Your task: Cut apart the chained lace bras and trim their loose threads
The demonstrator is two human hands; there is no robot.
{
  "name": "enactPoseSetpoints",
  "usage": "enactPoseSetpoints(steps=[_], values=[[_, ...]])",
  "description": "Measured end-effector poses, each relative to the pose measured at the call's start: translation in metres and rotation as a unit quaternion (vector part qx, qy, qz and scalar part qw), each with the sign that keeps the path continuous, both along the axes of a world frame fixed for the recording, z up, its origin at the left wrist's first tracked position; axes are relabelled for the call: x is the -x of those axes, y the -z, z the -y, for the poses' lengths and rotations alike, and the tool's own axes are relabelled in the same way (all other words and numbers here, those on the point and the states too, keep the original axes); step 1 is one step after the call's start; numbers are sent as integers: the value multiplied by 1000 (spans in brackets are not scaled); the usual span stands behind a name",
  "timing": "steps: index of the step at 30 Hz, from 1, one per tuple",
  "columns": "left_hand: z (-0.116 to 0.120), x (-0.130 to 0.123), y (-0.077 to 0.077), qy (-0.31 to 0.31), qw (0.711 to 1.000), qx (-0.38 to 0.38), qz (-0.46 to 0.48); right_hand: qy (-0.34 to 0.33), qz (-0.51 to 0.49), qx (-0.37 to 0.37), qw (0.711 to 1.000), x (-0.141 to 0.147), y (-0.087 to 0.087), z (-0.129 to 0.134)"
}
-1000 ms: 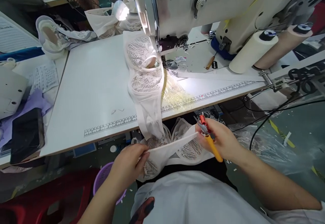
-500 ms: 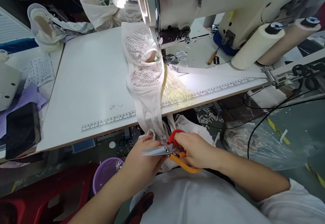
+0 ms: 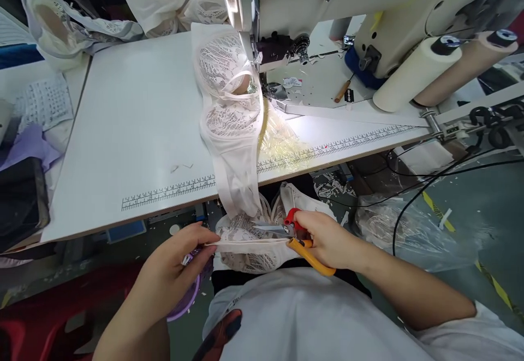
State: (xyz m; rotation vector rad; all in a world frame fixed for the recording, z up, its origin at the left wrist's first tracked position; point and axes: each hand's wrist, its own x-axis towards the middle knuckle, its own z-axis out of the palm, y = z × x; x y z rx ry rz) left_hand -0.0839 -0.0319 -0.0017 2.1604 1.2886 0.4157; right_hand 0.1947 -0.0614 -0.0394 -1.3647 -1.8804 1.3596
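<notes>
Between thumb and fingers, my left hand [image 3: 180, 262] pinches the edge of a white lace bra [image 3: 249, 254], pulling its band taut over my lap. My right hand [image 3: 325, 238] grips scissors [image 3: 301, 241] with one red and one orange handle. Their blades point left, just above the stretched edge. My right fingers lie close to the band's other end; whether they also hold it is hidden. Another lace bra [image 3: 233, 115] lies under the sewing machine [image 3: 282, 22], its lower end hanging over the table edge toward my lap.
A printed ruler runs along the front of the white table [image 3: 135, 115]. Thread cones [image 3: 417, 74] stand at the right, near an awl [image 3: 343, 92]. More white bras [image 3: 57, 22] lie at the back left. Below are a purple basket [image 3: 186, 303], a red stool [image 3: 53, 306] and a plastic bag [image 3: 413, 230].
My left hand has moved left, away from the scissors, drawing the bra's edge out straight. The scissors have shifted slightly right with my right hand. The view has tilted a little.
</notes>
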Motion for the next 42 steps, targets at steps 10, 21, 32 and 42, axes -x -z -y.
enactPoseSetpoints(steps=[10, 21, 32, 42], values=[[17, -61, 17, -68, 949, 40, 305, 1, 7, 56, 998, -17, 4, 20], [15, -98, 22, 62, 951, -5, 304, 48, -136, -82, 986, -1, -37, -9], [9, -107, 21, -3, 973, 25, 231, 106, -172, -124, 971, 11, -18, -8], [-9, -104, 10, -33, 887, 338, 312, -124, -8, -29, 992, -31, -22, -9]])
